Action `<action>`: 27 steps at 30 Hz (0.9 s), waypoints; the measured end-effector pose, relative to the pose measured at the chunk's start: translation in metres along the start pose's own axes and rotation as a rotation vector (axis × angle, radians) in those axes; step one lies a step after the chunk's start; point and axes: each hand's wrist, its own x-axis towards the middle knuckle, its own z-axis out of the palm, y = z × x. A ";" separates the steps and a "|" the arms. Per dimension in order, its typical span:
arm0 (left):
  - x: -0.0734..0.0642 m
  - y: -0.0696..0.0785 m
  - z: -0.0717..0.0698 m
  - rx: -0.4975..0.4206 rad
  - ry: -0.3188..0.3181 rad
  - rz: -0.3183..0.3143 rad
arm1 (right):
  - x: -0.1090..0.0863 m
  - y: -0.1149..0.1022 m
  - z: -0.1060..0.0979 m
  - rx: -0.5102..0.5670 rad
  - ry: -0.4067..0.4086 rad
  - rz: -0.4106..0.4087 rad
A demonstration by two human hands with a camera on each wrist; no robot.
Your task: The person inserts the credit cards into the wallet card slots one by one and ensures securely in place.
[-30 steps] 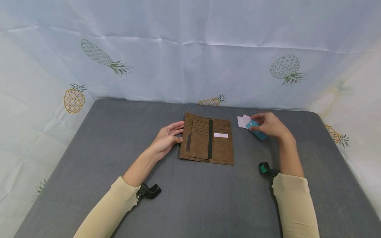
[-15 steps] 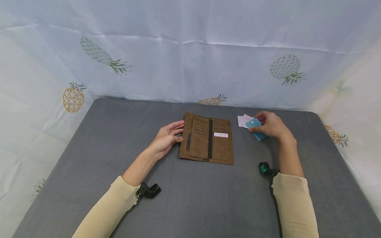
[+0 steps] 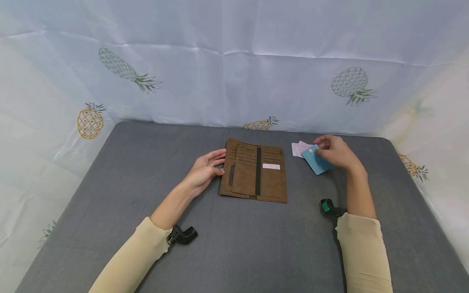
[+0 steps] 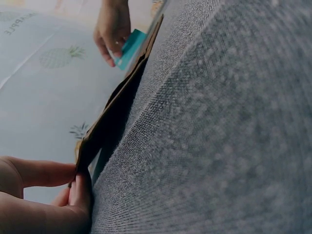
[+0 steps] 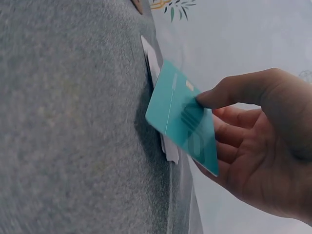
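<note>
A brown wallet (image 3: 244,179) lies spread open on the grey table, with rows of card slots and a pale card (image 3: 271,166) tucked into its right half. My left hand (image 3: 205,171) pinches the wallet's left edge between thumb and fingers; the left wrist view shows that edge raised off the cloth. Right of the wallet, my right hand (image 3: 338,152) holds a teal bank card (image 5: 180,114) with a chip, thumb on its face and fingers behind. In the right wrist view the card is tilted above the table. Pale pink cards (image 3: 300,148) lie beside it, partly covered.
A grey cloth covers the table (image 3: 238,248). Behind it hangs a pale curtain (image 3: 183,81) printed with pineapples, which also runs along both sides. Black wrist cameras (image 3: 185,235) sit on both forearms, below the beige sleeves.
My right thumb has shifted back along the teal card, and the card has come up and turned so more of its face shows. The left hand and wallet stay put.
</note>
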 end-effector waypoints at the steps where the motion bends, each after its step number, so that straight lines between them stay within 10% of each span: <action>1: 0.000 0.000 0.000 0.000 0.001 -0.001 | 0.000 -0.002 0.000 0.014 -0.008 0.002; 27: 0.002 -0.003 0.000 -0.008 0.000 0.006 | 0.018 -0.052 0.020 0.090 0.012 -0.125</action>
